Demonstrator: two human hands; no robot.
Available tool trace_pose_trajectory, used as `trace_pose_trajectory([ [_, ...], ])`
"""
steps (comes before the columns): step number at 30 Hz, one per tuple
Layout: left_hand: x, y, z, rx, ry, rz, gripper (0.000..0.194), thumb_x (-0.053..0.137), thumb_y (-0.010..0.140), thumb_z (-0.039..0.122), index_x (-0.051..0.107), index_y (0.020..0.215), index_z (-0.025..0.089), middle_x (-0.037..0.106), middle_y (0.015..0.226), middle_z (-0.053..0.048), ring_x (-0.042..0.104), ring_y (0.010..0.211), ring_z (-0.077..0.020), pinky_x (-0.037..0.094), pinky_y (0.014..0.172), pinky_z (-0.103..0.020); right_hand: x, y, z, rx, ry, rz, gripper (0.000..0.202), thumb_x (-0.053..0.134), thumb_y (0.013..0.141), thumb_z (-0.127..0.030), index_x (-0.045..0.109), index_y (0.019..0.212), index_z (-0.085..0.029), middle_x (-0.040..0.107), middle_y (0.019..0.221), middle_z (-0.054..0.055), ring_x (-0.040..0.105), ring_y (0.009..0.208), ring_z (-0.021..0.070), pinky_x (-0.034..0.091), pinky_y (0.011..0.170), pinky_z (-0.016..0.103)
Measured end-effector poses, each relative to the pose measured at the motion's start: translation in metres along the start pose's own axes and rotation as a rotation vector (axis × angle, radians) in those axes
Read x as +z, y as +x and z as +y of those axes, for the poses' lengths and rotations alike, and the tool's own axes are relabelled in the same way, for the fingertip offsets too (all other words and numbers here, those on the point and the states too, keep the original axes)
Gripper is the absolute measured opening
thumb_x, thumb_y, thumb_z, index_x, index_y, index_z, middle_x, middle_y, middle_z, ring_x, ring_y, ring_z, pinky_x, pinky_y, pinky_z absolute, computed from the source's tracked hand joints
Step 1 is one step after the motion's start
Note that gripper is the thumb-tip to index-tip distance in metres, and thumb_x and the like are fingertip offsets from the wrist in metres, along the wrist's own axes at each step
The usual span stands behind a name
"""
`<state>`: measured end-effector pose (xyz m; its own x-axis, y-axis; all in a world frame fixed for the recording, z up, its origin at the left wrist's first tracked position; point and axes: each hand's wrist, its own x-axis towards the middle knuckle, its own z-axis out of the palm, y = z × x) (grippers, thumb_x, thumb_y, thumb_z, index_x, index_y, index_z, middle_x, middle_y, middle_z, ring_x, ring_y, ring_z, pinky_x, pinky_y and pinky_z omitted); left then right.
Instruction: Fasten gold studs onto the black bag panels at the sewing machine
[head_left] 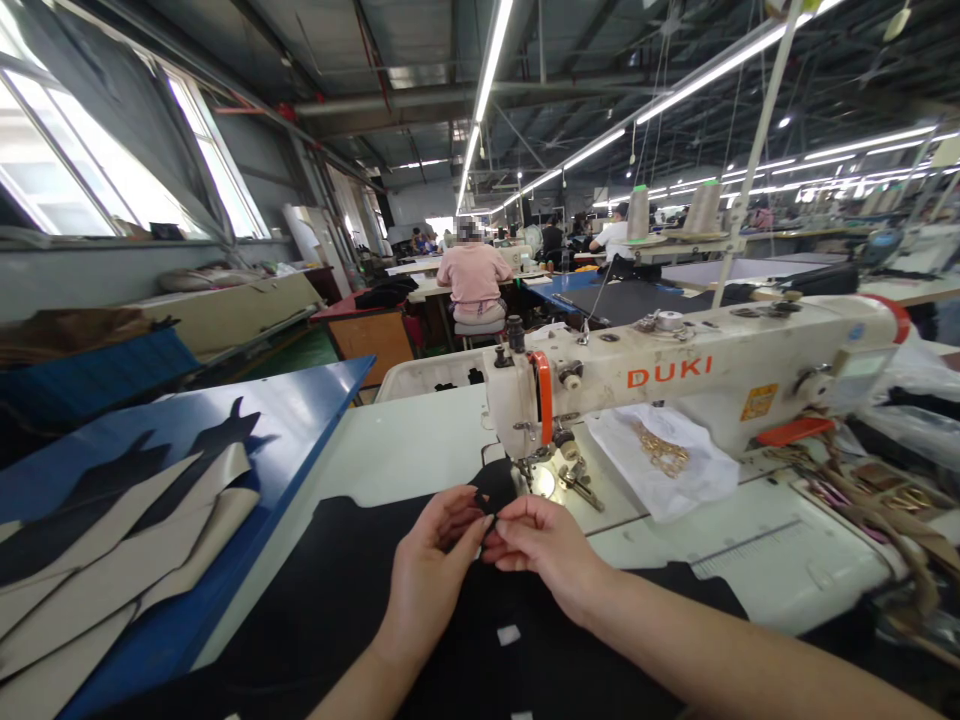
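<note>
My left hand (442, 540) and my right hand (536, 540) meet at their fingertips in front of the sewing machine (600, 370). Both pinch a small black strip (486, 503), partly hidden by the fingers. Under my hands a large black fabric panel (337, 580) spreads over the pale machine table, one narrow part reaching up beside the needle area. A small white patch (508, 635) lies on that panel below my hands. The machine's presser foot stands just beyond my fingers, apart from them.
At left, a blue table (307, 410) bears stacked beige and black cut pieces (165, 550). A white plastic bag (667, 470) with gold-coloured metal parts lies under the machine arm. Right of it sits a tray (892, 500) of straps and fittings. A person in pink (472, 275) sits ahead.
</note>
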<state>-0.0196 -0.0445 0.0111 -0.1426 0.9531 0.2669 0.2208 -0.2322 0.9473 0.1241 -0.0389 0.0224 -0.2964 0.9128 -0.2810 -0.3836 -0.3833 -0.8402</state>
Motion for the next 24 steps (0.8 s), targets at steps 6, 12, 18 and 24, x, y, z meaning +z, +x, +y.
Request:
trace_pose_trajectory([
  [6,-0.003,-0.002,-0.001,0.011,0.089,0.026,0.023,0.069,0.07,0.031,0.065,0.09,0.021,0.07,0.086,-0.002,0.067,0.082,-0.0179,0.055,0.078,-0.027,0.009,-0.001,0.005,-0.027,0.02,0.015,0.057,0.081,0.042,-0.054,0.055,0.074,-0.014,0.067,0.062,0.0,0.066,0.06,0.0138,0.049,0.059,0.024],
  [12,-0.001,0.001,0.004,-0.101,0.01,0.064,0.025,0.071,0.064,0.033,0.067,0.085,0.019,0.072,0.085,-0.003,0.067,0.08,-0.0192,0.055,0.077,-0.028,0.011,0.002,0.01,-0.072,-0.009,0.009,0.054,0.08,0.047,-0.054,0.055,0.075,-0.014,0.066,0.061,0.0,0.066,0.061,0.0151,0.049,0.06,0.025],
  [18,-0.003,0.005,0.009,-0.171,0.0,0.108,0.022,0.07,0.061,0.036,0.069,0.073,0.018,0.073,0.076,-0.004,0.067,0.074,-0.0194,0.055,0.072,-0.027,0.014,0.001,0.011,-0.069,-0.026,0.024,0.053,0.08,0.049,-0.053,0.054,0.075,-0.015,0.065,0.061,-0.001,0.066,0.06,0.0151,0.049,0.06,0.026],
  [24,-0.007,0.011,0.017,-0.188,0.019,0.073,0.022,0.07,0.059,0.039,0.068,0.067,0.018,0.073,0.07,-0.004,0.067,0.069,-0.0196,0.054,0.067,-0.027,0.017,0.006,0.01,-0.025,-0.055,0.014,0.045,0.078,0.055,-0.046,0.052,0.076,-0.015,0.064,0.064,-0.001,0.065,0.061,0.0147,0.048,0.06,0.026],
])
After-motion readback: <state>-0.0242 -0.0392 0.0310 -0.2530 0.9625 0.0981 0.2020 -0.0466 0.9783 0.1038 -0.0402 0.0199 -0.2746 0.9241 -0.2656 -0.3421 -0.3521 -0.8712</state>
